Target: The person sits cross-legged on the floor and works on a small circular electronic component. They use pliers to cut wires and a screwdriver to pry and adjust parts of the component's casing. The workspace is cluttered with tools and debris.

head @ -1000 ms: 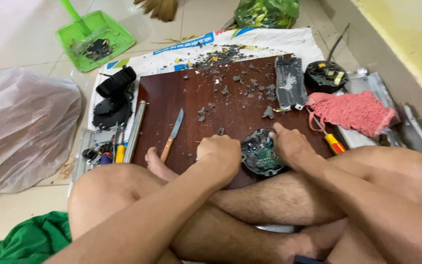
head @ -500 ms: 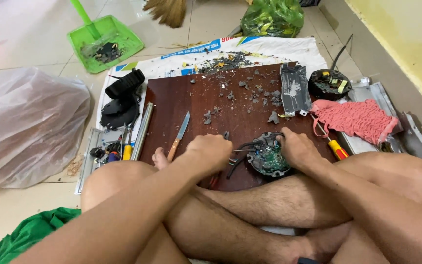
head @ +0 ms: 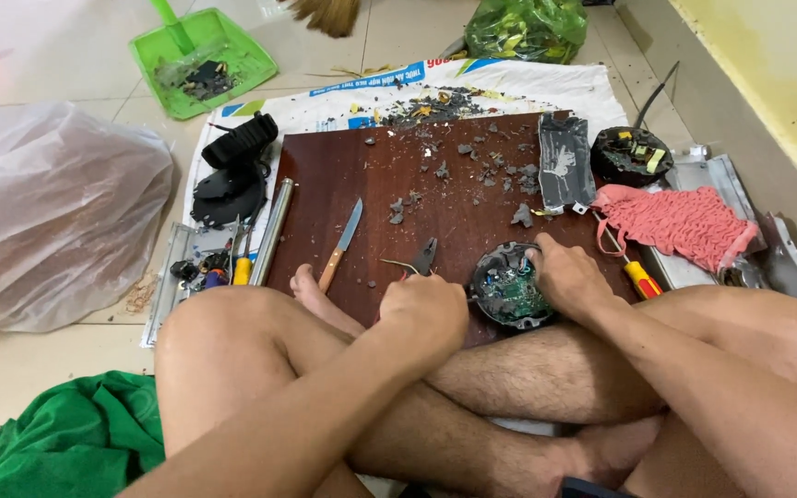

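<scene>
Near the front edge of the dark wooden board (head: 362, 184), just beyond your crossed legs, sits the round circuit board (head: 507, 288), and both your hands are on the work. Your right hand (head: 569, 277) presses down on its right rim, fingers curled over the edge to pin it flat. Your left hand (head: 426, 309) is closed in a fist around the handles of the pliers (head: 424, 256), whose dark nose pokes out ahead of your knuckles, just left of the disc; a thin wire curls beside it.

Judge the disc as light, stiff and brittle: thin laminate that will likely crack if you lever it hard, and prone to skidding on the polished wood unless you hold it down. Grip it by the bare rim, not across the soldered parts, which look sharp and easy to snap.

It looks like a dark green-black disc crowded with small components and pale solder spots, ringed by a black edge. Grey crumbs of broken casing litter the wood beyond it, with a wooden-handled knife (head: 340, 244) lying to the left
</scene>
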